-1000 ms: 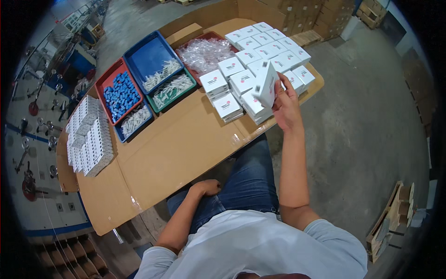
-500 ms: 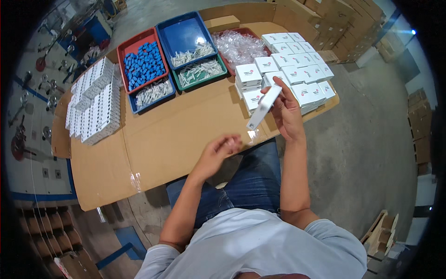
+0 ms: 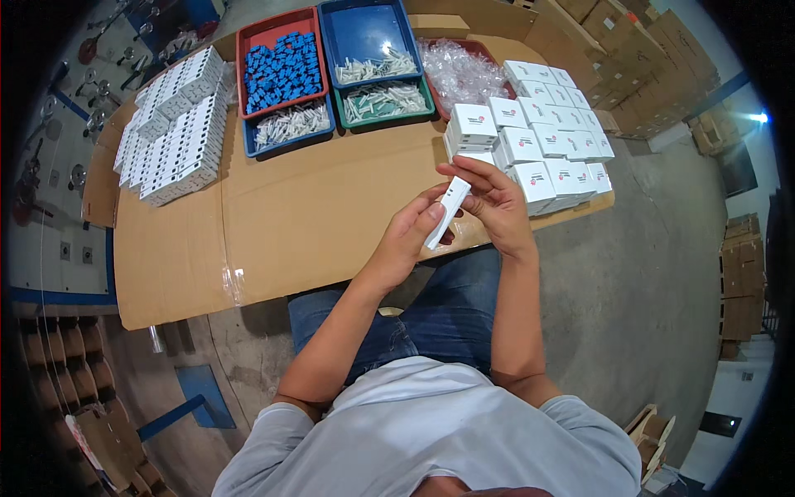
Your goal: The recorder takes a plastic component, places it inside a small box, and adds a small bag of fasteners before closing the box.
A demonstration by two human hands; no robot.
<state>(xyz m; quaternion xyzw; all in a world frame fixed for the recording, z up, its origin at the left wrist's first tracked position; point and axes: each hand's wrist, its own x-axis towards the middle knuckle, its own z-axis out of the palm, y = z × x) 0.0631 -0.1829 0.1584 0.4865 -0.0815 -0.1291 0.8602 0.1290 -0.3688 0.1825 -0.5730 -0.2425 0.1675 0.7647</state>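
A slim white rectangular case [image 3: 448, 213], with small dark holes in the narrow face turned up, is held above the table's near edge. My left hand [image 3: 406, 238] is closed around its lower part, thumb along the side. My right hand [image 3: 503, 211] grips the case from the other side near its upper end, with its fingers curved over it; part of that hold is hidden. Just beyond my right hand stand stacked white boxes [image 3: 519, 145] with small printed marks.
The cardboard-covered table [image 3: 306, 219] carries stacked white pieces with dark holes [image 3: 186, 124] at left. At the back are a red tray [image 3: 242, 62] of blue parts, a blue tray [image 3: 364, 33] and a green tray [image 3: 356, 124] of white pegs, and clear plastic bags [image 3: 464, 74].
My left hand has moved up and right from beside the case and taken hold of it. The case has turned so its holed narrow face shows. The view has shifted slightly.
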